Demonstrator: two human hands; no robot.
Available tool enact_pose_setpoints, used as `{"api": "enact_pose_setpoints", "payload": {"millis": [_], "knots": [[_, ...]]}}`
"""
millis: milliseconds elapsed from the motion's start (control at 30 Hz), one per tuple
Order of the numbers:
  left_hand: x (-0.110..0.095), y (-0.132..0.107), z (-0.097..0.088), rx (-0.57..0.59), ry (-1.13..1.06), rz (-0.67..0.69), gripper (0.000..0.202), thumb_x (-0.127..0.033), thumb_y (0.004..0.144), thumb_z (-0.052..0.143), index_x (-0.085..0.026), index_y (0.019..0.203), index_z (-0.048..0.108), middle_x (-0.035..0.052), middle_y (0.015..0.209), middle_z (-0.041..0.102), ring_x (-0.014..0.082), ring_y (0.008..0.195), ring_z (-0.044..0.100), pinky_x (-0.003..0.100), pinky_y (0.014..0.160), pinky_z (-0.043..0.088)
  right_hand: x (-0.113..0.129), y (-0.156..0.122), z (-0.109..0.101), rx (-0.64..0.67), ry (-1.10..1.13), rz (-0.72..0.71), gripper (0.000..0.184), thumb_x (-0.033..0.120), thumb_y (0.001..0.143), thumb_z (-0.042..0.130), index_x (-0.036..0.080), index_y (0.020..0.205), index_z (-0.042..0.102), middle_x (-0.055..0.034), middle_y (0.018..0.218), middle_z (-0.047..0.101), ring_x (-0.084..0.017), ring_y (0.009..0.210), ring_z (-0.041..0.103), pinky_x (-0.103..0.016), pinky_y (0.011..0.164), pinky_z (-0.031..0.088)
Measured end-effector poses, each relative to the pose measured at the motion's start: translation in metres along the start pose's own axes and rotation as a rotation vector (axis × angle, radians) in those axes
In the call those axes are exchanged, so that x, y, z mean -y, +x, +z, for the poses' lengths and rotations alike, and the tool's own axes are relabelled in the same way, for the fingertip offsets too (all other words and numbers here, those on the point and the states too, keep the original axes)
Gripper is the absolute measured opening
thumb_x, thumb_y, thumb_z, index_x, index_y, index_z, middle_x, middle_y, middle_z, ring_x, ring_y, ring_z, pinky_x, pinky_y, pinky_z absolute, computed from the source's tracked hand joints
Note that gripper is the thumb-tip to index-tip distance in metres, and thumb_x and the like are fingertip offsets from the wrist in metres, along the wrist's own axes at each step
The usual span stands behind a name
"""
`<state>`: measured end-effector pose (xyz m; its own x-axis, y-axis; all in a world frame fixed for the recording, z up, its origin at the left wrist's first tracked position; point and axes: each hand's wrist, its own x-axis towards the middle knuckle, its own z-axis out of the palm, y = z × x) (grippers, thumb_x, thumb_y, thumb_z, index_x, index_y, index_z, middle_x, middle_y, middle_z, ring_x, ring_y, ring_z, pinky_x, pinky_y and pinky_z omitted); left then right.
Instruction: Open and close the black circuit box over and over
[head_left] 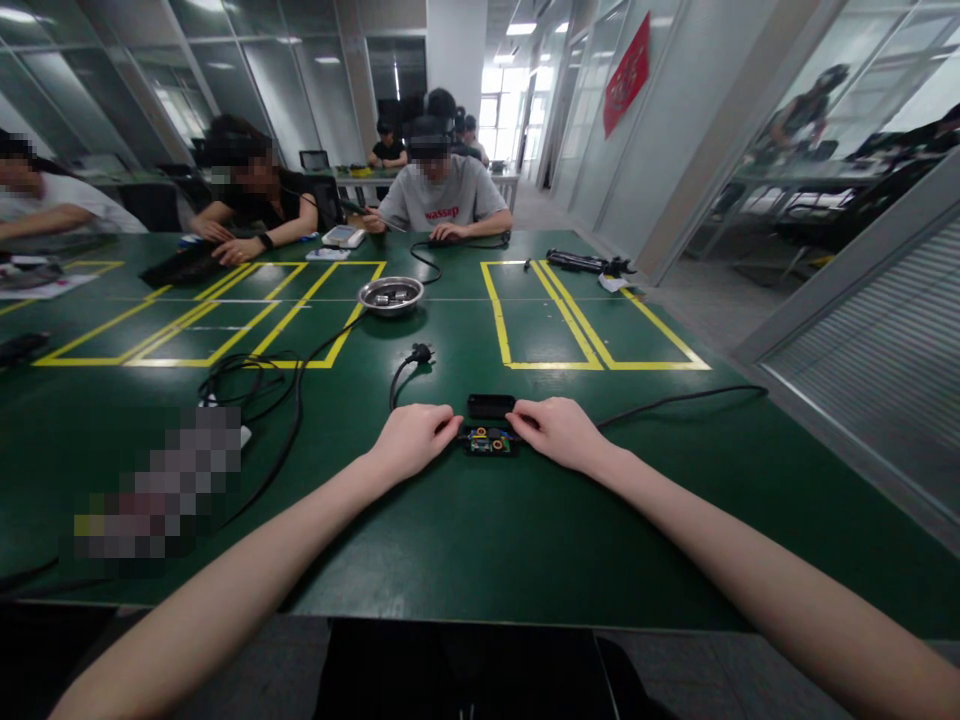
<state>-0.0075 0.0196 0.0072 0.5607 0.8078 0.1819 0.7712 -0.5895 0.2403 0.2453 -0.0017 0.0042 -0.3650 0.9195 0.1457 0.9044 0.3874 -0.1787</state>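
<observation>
A small open black case [491,452] lies on the green table in front of me, with a green circuit board [480,441] carrying copper coils inside it. Just behind it rests its black cover [491,405]. At the case's left end, my left hand [416,440] is closed in a pinch on the black power cord [394,392], whose plug [421,354] lies farther back. Opposite it, my right hand [559,432] pinches a black cable [682,401] that runs off to the right. The fingers partly hide both cable ends.
A metal bowl [391,296] holds small metal parts. Coiled black cable [251,375] lies at the left beside a blurred object [165,485]. Yellow tape [551,367] marks areas on the table [420,560]. A folded black tripod-like item [589,262] is at the back right. Co-workers sit opposite.
</observation>
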Motion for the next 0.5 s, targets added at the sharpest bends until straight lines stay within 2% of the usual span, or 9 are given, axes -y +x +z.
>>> {"api": "enact_pose_setpoints", "payload": {"millis": [167,300,400,500], "knots": [[-0.0038,0.0019,-0.0011,0.011,0.001,-0.046,0.033,-0.035,0.104,0.051,-0.021,0.078,0.065,0.0037,0.071,0.071,0.0218,0.07,0.068,0.027,0.063,0.04,0.0014,0.0025,-0.0049,0.008,-0.05,-0.041,0.035,0.033,0.102,0.051,0.02,0.075,0.069,-0.0053,0.066,0.071,-0.019,0.062,0.066,-0.028,0.06,0.031],[-0.0051,0.0021,0.001,0.01,-0.009,-0.077,0.019,-0.034,0.105,0.052,-0.022,0.109,0.067,0.0025,0.079,0.074,0.023,0.073,0.071,0.029,0.067,0.044,0.0056,0.004,-0.0086,0.005,-0.104,-0.078,0.035,0.032,0.102,0.052,0.02,0.075,0.07,-0.0077,0.069,0.073,-0.021,0.062,0.067,-0.03,0.06,0.03],[-0.0032,0.0011,0.004,-0.033,-0.019,-0.028,0.028,-0.032,0.106,0.049,-0.022,0.129,0.061,0.005,0.096,0.076,0.023,0.082,0.073,0.031,0.074,0.05,0.0072,0.0048,-0.0086,0.022,-0.143,-0.066,0.033,0.031,0.101,0.051,0.019,0.078,0.071,-0.0086,0.071,0.075,-0.022,0.064,0.068,-0.03,0.06,0.03],[-0.0001,-0.0001,0.0057,-0.082,-0.009,0.072,0.037,-0.035,0.107,0.046,-0.02,0.138,0.059,0.0116,0.118,0.073,0.0269,0.103,0.071,0.038,0.089,0.054,0.0056,0.0042,-0.0054,0.011,-0.117,-0.062,0.032,0.028,0.101,0.051,0.019,0.078,0.071,-0.0081,0.073,0.075,-0.021,0.065,0.068,-0.03,0.06,0.031]]}}
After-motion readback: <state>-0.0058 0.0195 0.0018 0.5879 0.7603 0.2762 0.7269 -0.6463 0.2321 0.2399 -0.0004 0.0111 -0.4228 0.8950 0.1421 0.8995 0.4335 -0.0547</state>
